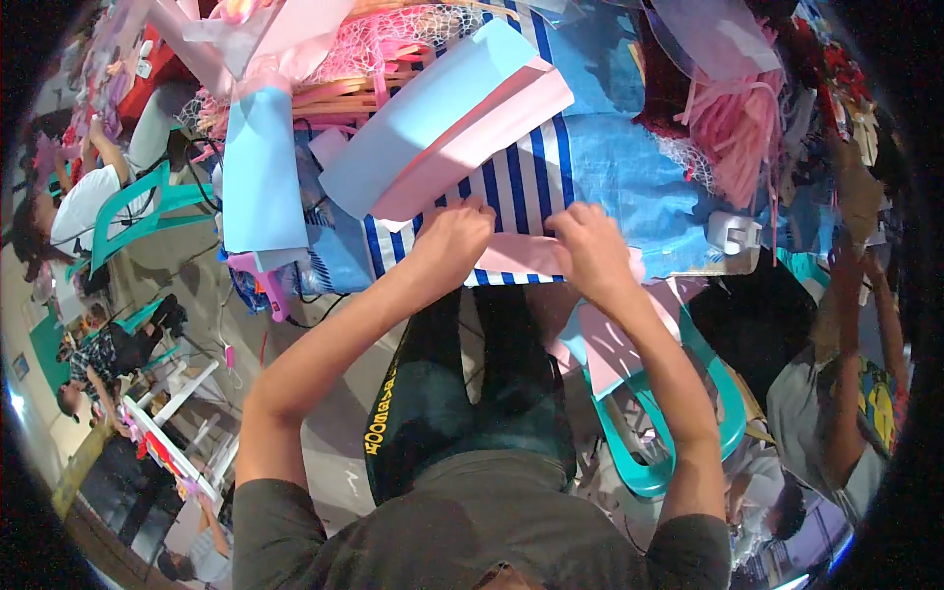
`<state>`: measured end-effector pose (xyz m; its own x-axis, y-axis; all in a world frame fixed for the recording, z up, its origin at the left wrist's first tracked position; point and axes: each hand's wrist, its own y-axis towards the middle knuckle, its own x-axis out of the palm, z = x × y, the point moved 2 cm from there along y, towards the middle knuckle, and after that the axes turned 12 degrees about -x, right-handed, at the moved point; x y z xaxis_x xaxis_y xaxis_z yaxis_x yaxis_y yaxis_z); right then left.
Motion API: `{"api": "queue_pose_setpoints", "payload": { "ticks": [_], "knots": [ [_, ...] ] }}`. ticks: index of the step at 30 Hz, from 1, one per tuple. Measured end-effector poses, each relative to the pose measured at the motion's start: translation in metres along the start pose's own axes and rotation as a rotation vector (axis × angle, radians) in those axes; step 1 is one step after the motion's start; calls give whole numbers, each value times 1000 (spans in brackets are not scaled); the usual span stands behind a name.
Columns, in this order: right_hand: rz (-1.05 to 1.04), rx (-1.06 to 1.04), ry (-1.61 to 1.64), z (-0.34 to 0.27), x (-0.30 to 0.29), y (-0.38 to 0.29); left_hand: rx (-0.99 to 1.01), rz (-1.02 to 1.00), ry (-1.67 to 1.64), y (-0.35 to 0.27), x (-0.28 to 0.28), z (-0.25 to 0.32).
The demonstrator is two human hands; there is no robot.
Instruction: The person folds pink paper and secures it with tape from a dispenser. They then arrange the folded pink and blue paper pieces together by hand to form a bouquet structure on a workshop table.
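Note:
A folded strip of pink paper (520,254) lies at the table's near edge, on blue-and-white striped sheeting (516,177). My left hand (457,232), fingers curled, pinches its left end. My right hand (590,247) grips it towards the right end, and some pink shows past the wrist. Just beyond my left hand rest light blue paper sheets (431,110) with a pink paper sheet (479,140) along their near side. Further left is a bouquet wrapper of light blue paper (264,169) with pink wrapping above it.
A pink hot glue gun (271,284) hangs at the table's left edge. Pink fuzzy stems (734,133) and a white plastic object (734,232) are at right. Pink and blue papers (612,339) lie on a teal chair (649,476) near my right forearm. Several people sit around.

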<state>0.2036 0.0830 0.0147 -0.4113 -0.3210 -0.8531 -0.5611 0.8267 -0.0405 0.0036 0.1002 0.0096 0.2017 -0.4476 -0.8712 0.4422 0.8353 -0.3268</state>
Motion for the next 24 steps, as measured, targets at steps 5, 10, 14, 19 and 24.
{"api": "queue_pose_setpoints", "payload": {
  "ticks": [5,10,14,19,24],
  "knots": [
    [73,-54,232,-17,14,19,-11,18,-174,-11,-9,0],
    [49,-104,234,-30,0,13,64,217,-134,-42,-35,10],
    [248,-248,103,-50,-14,4,58,442,-110,-67,-31,3],
    [365,-304,62,-52,-13,-6,121,549,-135,-82,-26,-4],
    [364,-320,56,-52,-19,-8,56,537,-101,-88,-28,-11]
  ]
}}
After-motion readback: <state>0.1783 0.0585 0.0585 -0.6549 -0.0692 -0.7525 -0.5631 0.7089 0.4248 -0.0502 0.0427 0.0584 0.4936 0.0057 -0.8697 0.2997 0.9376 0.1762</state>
